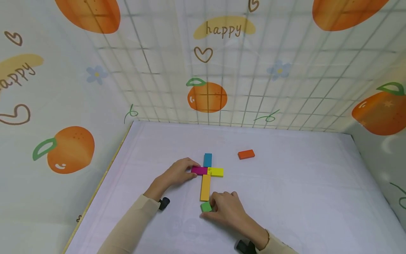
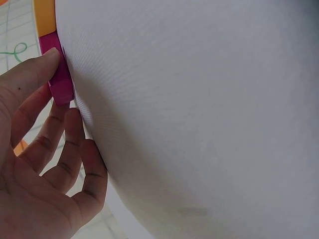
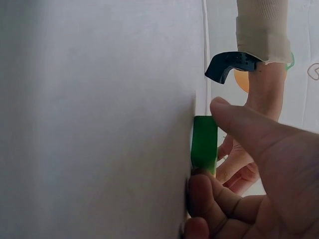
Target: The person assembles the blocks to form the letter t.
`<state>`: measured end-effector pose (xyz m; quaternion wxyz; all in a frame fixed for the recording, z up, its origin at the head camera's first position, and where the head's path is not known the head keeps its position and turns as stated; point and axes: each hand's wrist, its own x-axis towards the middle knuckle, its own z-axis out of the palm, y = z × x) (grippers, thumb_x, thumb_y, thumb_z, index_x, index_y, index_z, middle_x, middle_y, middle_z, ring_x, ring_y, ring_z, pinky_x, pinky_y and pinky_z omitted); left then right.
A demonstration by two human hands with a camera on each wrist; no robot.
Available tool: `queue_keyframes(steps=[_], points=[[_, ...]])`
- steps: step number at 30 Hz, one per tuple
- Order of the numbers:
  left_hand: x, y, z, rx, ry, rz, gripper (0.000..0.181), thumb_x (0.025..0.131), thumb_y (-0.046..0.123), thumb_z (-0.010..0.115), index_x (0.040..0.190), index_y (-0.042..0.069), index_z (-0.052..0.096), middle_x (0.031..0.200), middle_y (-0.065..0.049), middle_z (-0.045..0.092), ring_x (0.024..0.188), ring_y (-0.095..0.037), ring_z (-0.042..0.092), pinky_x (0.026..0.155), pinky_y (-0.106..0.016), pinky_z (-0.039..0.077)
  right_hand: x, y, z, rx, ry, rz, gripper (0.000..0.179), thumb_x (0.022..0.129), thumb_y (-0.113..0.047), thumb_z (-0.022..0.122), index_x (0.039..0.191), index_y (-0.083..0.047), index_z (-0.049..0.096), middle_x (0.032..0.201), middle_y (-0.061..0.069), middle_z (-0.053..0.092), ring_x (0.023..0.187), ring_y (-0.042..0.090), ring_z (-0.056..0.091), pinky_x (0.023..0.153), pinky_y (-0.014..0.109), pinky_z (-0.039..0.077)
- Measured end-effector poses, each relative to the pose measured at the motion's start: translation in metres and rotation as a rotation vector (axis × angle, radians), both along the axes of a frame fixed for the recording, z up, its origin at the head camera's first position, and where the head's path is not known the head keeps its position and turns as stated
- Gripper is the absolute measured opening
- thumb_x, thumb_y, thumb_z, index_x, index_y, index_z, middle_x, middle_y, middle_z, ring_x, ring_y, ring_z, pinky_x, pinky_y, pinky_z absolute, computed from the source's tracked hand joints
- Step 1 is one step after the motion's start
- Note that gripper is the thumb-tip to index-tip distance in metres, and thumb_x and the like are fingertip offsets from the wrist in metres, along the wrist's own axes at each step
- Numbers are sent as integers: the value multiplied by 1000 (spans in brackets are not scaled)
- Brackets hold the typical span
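My left hand (image 1: 180, 172) pinches a magenta block (image 1: 199, 171) at its left end, with the thumb at the near side and fingers at the far side. The magenta block is the left arm of a flat cross. A blue block (image 1: 207, 160) forms the top, a yellow block (image 1: 217, 172) the right arm, and a longer amber block (image 1: 205, 188) the stem. Just below the stem's near end lies a small green block (image 1: 205, 206), slightly turned. My right hand (image 1: 229, 210) holds this green block between thumb and fingers; in the right wrist view the thumb (image 3: 224, 107) is at its upper corner.
An orange-red block (image 1: 246, 154) lies apart, to the right and behind the cross. The white-covered table (image 1: 301, 190) meets a fruit-print cloth wall (image 1: 177, 106) at the back, with more cloth at both sides. Black wrist devices (image 1: 164, 203) sit at both sleeves.
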<state>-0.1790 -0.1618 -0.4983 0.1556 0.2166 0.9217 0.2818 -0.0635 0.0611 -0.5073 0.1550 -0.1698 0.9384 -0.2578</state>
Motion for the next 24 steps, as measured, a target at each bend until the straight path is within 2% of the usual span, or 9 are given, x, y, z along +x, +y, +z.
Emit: queue_keyframes(steps=[6,11,16,24], points=[[0,-2,-2,16,15,-16,35,90,17,77,124,18,70,111,6,62,96,-17,53,86,-35,47,0,3,3,-16,9,14,48,73,-65,79,86,-22,65,60,-14,49,62,5,48,70,38,34],[0,-3,-2,28,20,-19,35,90,16,77,124,18,70,112,5,62,96,-17,53,86,-36,46,-1,10,6,-81,-12,17,46,75,-61,80,90,-21,64,64,-15,52,61,4,50,71,38,34],[1,-3,-2,27,16,-17,35,90,17,77,124,19,70,113,5,62,97,-17,53,86,-36,46,-3,22,8,-122,-6,-10,43,78,-58,80,95,-22,66,72,-17,55,66,4,51,74,39,36],[1,-2,-2,16,6,-9,36,91,17,76,126,19,70,114,4,62,98,-18,53,87,-36,46,-8,53,13,-245,93,-86,36,82,-43,82,105,-19,69,82,-15,59,76,8,53,76,37,41]])
